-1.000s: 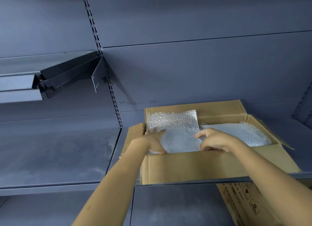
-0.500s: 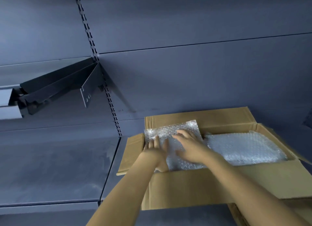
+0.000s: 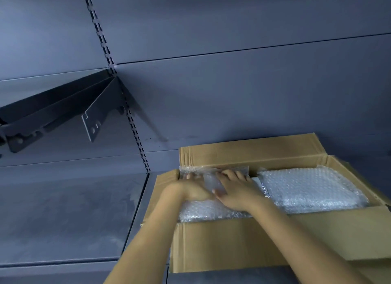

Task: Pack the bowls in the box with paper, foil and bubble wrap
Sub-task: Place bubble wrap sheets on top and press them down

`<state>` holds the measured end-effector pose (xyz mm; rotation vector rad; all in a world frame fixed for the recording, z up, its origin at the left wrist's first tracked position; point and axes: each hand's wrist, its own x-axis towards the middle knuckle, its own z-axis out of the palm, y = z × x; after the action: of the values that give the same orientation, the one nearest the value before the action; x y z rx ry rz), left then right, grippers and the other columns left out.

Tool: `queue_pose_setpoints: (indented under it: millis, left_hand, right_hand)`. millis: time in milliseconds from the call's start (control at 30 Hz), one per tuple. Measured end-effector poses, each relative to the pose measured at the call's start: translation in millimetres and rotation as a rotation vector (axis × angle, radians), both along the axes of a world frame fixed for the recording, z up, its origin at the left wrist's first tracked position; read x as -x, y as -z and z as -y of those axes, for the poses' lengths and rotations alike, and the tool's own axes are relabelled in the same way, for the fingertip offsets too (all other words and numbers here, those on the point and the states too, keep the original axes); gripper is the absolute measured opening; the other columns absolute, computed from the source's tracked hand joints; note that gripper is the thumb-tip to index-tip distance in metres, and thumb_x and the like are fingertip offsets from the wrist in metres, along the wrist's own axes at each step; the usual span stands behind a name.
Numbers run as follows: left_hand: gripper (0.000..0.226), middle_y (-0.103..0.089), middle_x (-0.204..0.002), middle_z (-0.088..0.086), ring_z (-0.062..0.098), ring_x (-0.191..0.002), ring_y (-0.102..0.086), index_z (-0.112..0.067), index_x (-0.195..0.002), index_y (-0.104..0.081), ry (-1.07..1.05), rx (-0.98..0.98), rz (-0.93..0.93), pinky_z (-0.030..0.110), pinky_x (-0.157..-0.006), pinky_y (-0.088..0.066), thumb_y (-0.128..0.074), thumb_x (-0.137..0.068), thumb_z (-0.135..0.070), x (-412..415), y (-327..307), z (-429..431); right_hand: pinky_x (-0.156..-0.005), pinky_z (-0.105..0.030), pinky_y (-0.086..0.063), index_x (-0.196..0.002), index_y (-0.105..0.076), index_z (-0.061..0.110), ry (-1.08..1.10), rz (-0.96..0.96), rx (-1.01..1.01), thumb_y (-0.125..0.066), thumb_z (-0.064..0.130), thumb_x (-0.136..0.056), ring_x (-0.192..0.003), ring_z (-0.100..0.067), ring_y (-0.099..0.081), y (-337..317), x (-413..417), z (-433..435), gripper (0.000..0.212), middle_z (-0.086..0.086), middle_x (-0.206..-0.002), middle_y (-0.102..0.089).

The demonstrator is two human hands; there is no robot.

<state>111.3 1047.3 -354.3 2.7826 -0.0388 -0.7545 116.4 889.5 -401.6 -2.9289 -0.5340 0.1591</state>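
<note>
An open brown cardboard box stands on a grey metal shelf. Inside its left half lies a bubble-wrap sheet whose far edge stands up against the box's back wall. My left hand and my right hand lie side by side on this sheet and press it down, fingers stretched toward the back wall. A second bundle wrapped in bubble wrap fills the right half of the box. No bowl shows; whatever lies under the wrap is hidden.
The box flaps stand open at the back, left and right. A dark shelf bracket juts from the slotted upright above left. Grey back panels rise behind the box.
Both hands slid further toward the box's back wall, flattening the left bubble-wrap sheet; its raised far edge now stands lower. The camera has moved closer.
</note>
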Motion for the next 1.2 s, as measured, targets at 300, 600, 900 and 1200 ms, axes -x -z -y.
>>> queue_pose_setpoints:
  millis: [300,600,900,1200]
  left_hand:
    - [0.050,-0.042,-0.136,0.009,0.027,-0.126,-0.039,-0.012,-0.133,-0.039,-0.126,-0.201,0.528,0.037,-0.102,-0.031,-0.029,-0.096,-0.044,1,51,26]
    - [0.052,-0.044,-0.136,0.006,0.024,-0.127,-0.037,-0.015,-0.130,-0.046,-0.149,-0.217,0.545,0.035,-0.103,-0.028,-0.028,-0.095,-0.049,-7,51,25]
    - [0.052,-0.052,-0.130,0.013,0.029,-0.118,-0.050,-0.013,-0.130,-0.039,-0.210,-0.130,0.444,0.038,-0.095,-0.037,-0.029,-0.095,-0.050,-5,50,26]
    - [0.051,-0.046,-0.133,0.010,0.027,-0.124,-0.041,-0.014,-0.129,-0.040,-0.235,-0.145,0.520,0.036,-0.099,-0.034,-0.032,-0.094,-0.050,0,47,29]
  right_hand:
    - [-0.101,-0.044,-0.032,-0.131,-0.040,0.026,0.109,0.063,-0.022,-0.024,0.043,-0.097,-0.127,-0.028,-0.037,3,-6,-8,0.041,-0.002,-0.137,-0.041]
    - [-0.098,-0.042,-0.030,-0.121,-0.047,0.022,0.217,-0.010,-0.082,-0.022,0.043,-0.098,-0.122,-0.028,-0.040,5,-11,-7,0.041,-0.004,-0.131,-0.046]
    - [-0.107,-0.043,-0.024,-0.115,-0.053,0.015,0.310,0.016,-0.090,-0.023,0.043,-0.098,-0.122,-0.029,-0.044,6,-8,-3,0.045,-0.010,-0.128,-0.056]
    - [-0.108,-0.037,-0.027,-0.118,-0.052,0.012,0.269,0.033,-0.223,-0.023,0.033,-0.100,-0.119,-0.026,-0.047,3,-4,2,0.040,-0.005,-0.127,-0.052]
